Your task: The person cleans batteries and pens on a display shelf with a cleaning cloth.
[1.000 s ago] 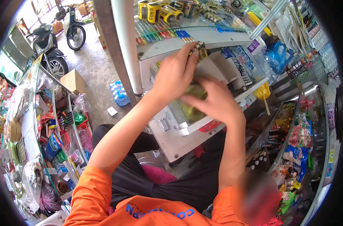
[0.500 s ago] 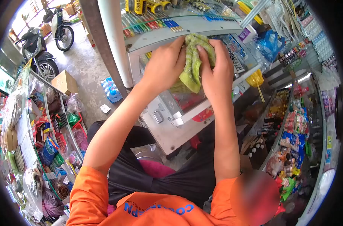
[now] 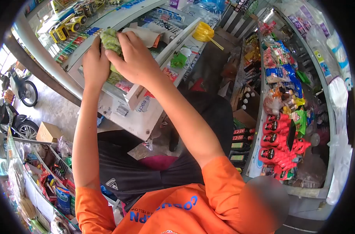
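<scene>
A glass case (image 3: pixel 79 54) fronts the person in a cluttered shop. Batteries (image 3: pixel 60 32) and pens (image 3: pixel 68 47) occupy its upper shelf; a carton (image 3: pixel 145 36) sits just beyond the right hand (image 3: pixel 136 61). The green cloth (image 3: pixel 110 39) is above the case, bunched between right and left hand (image 3: pixel 94 64), both closed on it.

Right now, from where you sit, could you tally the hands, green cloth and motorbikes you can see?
Hands: 2 (left hand, right hand)
Green cloth: 1
Motorbikes: 2 (upper motorbike, lower motorbike)
Total: 5
</scene>
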Demonstrator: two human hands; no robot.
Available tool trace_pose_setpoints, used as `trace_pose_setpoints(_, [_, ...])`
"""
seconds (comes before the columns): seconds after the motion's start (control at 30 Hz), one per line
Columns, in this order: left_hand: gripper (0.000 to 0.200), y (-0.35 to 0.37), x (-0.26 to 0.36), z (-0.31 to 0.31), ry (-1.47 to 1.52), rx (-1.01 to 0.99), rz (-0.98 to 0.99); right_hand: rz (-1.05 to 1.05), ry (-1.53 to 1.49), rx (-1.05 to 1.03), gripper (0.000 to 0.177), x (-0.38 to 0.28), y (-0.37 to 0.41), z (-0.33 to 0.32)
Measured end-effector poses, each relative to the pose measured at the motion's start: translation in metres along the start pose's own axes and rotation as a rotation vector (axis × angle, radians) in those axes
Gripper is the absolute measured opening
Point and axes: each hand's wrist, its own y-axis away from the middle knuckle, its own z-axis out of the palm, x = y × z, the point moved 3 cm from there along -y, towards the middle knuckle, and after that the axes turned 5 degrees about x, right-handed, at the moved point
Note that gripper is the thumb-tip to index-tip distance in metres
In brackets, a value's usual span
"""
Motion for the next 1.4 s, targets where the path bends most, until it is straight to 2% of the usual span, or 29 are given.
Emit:
trace_pose_setpoints(0.03, [0.037,0.0,0.0022,0.0004,0.011,0.021,0.04,0.001,0.022,0.011,0.055,-0.001,-0.0004,-0.0004])
trace_pose_setpoints(0.13, [0.036,0.0009,0.0043,0.0002,-0.061,-0.004,0.026,-0.008,0.062,0.036,0.05,-0.0039,-0.0003,0.0])
trace_pose_setpoints(0.17, [0.034,0.0,0.0025,0.002,-0.035,-0.001,0.04,-0.022,0.055,0.035,0.05,-0.0032,-0.0005,-0.0001])
trace_pose_setpoints(0.23, [0.033,-0.0001,0.0052,0.0003,-0.045,0.005,0.049,0.106,0.047,-0.041,0.053,-0.0013,-0.0004,-0.0016])
trace_pose_setpoints(0.4, [0.032,0.0026,0.0071,-0.0001,-0.076,-0.003,0.025,0.082,0.056,-0.034,0.054,-0.0012,-0.0015,-0.0022])
trace_pose_setpoints(0.77, [0.033,0.0011,0.004,0.0004,-0.075,-0.029,0.047,0.192,0.045,-0.081,0.053,-0.0042,-0.0006,-0.0061])
trace_pose_setpoints(1.03, [0.033,0.0018,0.0045,-0.0006,-0.102,-0.022,0.081,0.164,0.042,-0.05,0.05,-0.0054,-0.0009,-0.007])
trace_pose_setpoints(1.4, [0.034,0.004,0.0062,-0.0005,-0.084,-0.03,0.028,0.156,0.042,-0.02,0.045,-0.0034,0.0,-0.0053])
